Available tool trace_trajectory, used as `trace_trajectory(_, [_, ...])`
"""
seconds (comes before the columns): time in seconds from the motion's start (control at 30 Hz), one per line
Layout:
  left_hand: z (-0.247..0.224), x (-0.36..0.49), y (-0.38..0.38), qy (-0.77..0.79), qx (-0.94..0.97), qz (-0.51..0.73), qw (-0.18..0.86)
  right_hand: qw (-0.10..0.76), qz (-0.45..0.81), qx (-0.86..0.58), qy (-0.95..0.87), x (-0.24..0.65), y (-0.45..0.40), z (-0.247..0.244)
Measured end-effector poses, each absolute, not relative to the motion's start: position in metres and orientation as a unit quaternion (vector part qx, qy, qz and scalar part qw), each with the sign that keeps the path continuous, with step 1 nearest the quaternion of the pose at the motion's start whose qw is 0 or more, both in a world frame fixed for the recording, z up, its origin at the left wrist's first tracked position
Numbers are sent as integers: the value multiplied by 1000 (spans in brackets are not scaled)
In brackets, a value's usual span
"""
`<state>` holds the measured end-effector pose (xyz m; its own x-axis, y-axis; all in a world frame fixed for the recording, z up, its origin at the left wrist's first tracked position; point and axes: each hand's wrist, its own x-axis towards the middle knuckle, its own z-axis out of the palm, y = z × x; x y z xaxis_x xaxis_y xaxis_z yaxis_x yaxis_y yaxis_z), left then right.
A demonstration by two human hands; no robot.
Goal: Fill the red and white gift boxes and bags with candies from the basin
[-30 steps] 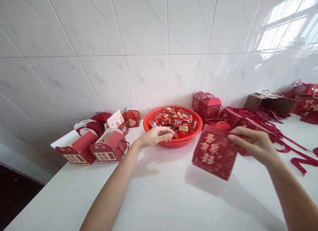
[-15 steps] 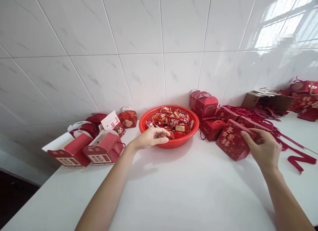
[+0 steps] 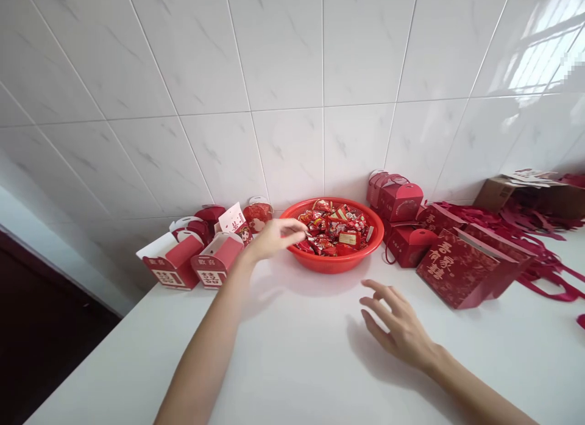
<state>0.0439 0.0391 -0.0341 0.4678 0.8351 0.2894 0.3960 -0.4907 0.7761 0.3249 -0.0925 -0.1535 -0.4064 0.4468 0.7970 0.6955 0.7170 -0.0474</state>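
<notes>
One empty hand, my right hand (image 3: 402, 327), hovers nearest on my feed, fingers loosely spread over the white tabletop (image 3: 297, 364); to its right sits a red paper bag (image 3: 457, 269) I judge light and easily creased, best held by its top edge. Farther in, my left hand (image 3: 273, 237), thumb and fingers narrowly parted around nothing visible, is at the left side of the plastic basket (image 3: 331, 264), contact unclear to me. The wrapped sweets (image 3: 350, 238) inside look light, firm and slippery: I'd pinch each across its middle.

Upright red basket (image 3: 333, 265) of wrapped candies (image 3: 331, 230)
</notes>
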Motion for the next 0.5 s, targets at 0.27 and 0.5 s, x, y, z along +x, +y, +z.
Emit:
trace_trajectory(0.27, [0,-54,30,680,590,432,45,363,-59,-376,-851,313,-93,-179])
trace_trajectory(0.5, [-13,-49,42,722,591,358,22,333,-19,-390,-858,311,-93,-181])
